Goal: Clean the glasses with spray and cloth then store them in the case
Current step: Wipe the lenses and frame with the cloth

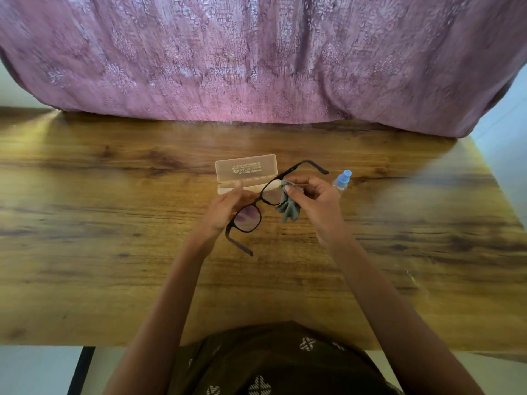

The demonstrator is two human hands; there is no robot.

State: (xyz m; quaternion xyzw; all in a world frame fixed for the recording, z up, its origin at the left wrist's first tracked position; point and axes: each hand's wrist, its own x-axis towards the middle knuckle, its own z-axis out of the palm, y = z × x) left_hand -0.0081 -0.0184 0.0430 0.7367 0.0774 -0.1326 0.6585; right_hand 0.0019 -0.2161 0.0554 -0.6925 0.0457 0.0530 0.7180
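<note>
The table (114, 223) is wood-grain, brown with dark streaks and knots, and has a soft sheen where light falls at its far left. The glasses (256, 206) have a dark, smooth plastic-looking frame and clear lenses with a faint purple reflection. The cloth (288, 208) is grey, matt and soft, hanging in folds. The case (245, 168) is translucent, peach-tinted plastic with printed lettering. The spray bottle (342, 181) is clear with a smooth blue cap. The curtain (256, 58) is mauve woven fabric with a raised pattern.

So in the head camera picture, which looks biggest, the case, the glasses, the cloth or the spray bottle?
1. Glasses, stretched widest with arms open.
2. Case, open; close to the glasses, so unsure.
3. Cloth, bunched up.
4. Spray bottle, partly hidden.
</note>
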